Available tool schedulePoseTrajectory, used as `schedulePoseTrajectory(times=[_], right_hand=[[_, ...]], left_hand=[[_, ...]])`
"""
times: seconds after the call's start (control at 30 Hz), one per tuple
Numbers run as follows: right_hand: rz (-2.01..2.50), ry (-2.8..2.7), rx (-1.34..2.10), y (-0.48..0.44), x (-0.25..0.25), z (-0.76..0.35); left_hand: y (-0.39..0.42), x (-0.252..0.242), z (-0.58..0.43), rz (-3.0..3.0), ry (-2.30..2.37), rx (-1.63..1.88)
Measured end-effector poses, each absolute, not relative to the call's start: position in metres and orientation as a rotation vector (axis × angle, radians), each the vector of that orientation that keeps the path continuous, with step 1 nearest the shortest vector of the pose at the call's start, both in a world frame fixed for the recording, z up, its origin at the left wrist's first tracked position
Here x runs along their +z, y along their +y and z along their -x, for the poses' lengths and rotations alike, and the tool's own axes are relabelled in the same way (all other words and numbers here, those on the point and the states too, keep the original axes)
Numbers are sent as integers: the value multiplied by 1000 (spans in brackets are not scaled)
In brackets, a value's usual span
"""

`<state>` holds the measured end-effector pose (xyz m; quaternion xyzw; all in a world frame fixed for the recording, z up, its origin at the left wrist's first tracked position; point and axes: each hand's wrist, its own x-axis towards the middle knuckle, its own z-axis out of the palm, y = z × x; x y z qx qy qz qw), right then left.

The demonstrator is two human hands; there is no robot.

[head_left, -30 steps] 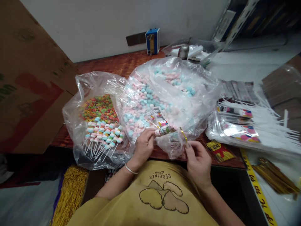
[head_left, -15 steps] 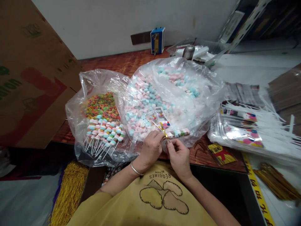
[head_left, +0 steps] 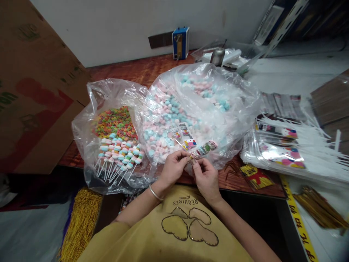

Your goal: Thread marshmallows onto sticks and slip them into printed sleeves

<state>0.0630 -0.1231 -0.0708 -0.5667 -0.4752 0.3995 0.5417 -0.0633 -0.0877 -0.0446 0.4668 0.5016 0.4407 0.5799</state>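
Clear film encloses the candy stick (head_left: 205,148), whose coloured pieces slant up and to the right from the two hands, before the near side of a transparent marshmallow bag (head_left: 171,112). The left hand (head_left: 174,168), below which a bangle (head_left: 155,193) rings the wrist, and the right hand (head_left: 207,180) meet at its lower end; the fingers of both are pinched together there, grasping the gathered end beside a small glint of gold tie (head_left: 190,157). Printed cards (head_left: 187,135) lie just beyond. To the left, on the reddish counter (head_left: 131,74), a second clear bag (head_left: 81,125) bears multicoloured candy rings (head_left: 116,123) and, nearer the person, a cluster of marshmallow sticks (head_left: 120,154) with white stems pointing toward the near edge. To the right of the hands lies a yellow-and-red packet (head_left: 256,177), and beyond it white sticks (head_left: 313,145) in a tray (head_left: 247,154).
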Motion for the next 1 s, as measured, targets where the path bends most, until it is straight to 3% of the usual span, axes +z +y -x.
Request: schedulePoseTrajectory(times=[0.13, 0.27, 0.37, 0.53, 0.63, 0.77, 1.0], right_hand=[[1351, -1247, 860, -118, -72, -68], [1373, -1322, 675, -113, -69, -73], [1371, -1447, 543, -111, -70, -77], [1380, -1591, 344, -112, -71, -84], [1351, -1670, 276, -111, -66, -83], [1285, -1695, 257, -111, -60, -77], [1280, -1806, -234, -113, -64, -74]], left_hand=[[-83, -44, 60, -611, 957, 934], [-83, -43, 59, -600, 888, 887], [-86, -45, 62, -944, 963, 916], [-92, -49, 70, -2062, 1146, 989], [-94, -52, 70, -2307, 1219, 990], [-94, -52, 65, -2076, 1319, 1012], [-93, -44, 57, -1686, 1268, 1070]])
